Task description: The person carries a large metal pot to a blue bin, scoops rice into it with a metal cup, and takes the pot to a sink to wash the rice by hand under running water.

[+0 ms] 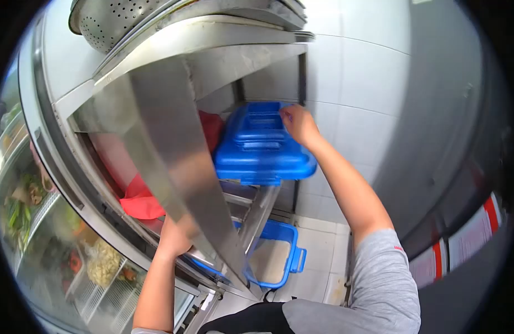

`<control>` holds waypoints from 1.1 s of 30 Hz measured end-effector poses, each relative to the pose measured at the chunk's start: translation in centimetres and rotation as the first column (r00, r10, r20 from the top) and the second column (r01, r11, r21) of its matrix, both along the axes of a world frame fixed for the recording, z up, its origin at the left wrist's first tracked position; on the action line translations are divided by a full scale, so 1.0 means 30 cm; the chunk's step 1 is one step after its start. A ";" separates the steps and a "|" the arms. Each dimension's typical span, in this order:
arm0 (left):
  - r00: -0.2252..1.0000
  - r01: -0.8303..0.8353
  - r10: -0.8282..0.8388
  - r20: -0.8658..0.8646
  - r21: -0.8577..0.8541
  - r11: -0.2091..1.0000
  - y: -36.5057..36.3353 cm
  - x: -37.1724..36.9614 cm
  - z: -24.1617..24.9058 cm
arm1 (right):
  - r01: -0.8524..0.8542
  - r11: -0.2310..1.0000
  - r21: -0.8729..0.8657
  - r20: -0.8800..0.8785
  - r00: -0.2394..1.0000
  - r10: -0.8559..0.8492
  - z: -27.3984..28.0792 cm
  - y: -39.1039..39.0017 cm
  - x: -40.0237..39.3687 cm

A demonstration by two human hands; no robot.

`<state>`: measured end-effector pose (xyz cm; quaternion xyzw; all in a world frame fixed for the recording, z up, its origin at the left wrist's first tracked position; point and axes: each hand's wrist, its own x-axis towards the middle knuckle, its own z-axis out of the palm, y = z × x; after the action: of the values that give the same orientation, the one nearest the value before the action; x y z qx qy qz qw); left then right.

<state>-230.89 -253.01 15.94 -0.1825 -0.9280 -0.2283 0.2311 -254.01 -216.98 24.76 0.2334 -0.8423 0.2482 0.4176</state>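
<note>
Lid, blue and broad with a raised middle, sits inside a metal rack, its front edge jutting over the lower rails. The right hand reaches in to its far right side, fingers curled against the raised part, a spot that would probably steady or guide it; whether that grip truly pinches the plastic, I cannot tell. The left hand is low at the rack's near side, beside a slanting metal post and just below a red cloth. The post hides its fingers, so I cannot tell that grip's state; the low position may be for bracing. Below, a blue tub stands on the floor, uncovered, its pale contents visible from above. A perforated metal bowl sits on top of the rack, perhaps for storage.
</note>
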 end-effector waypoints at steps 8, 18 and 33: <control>0.934 -0.263 0.155 0.323 0.324 0.909 0.157 0.079 0.166 | 0.013 0.830 0.557 0.350 0.903 -0.249 0.009 -0.191 -0.382; 0.961 -0.277 0.265 0.081 0.262 0.925 0.117 0.037 0.092 | -0.104 0.990 0.099 0.268 0.960 0.074 -0.128 0.552 -0.161; 0.949 -0.309 0.316 0.006 0.224 0.924 0.155 0.050 0.101 | -0.600 0.597 0.533 0.670 0.730 0.136 -0.995 0.141 0.186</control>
<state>-229.39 -248.35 18.97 -0.0089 -0.9103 -0.2879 0.2972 -248.43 -212.74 -5.10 0.4711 -0.8802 0.0390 -0.0426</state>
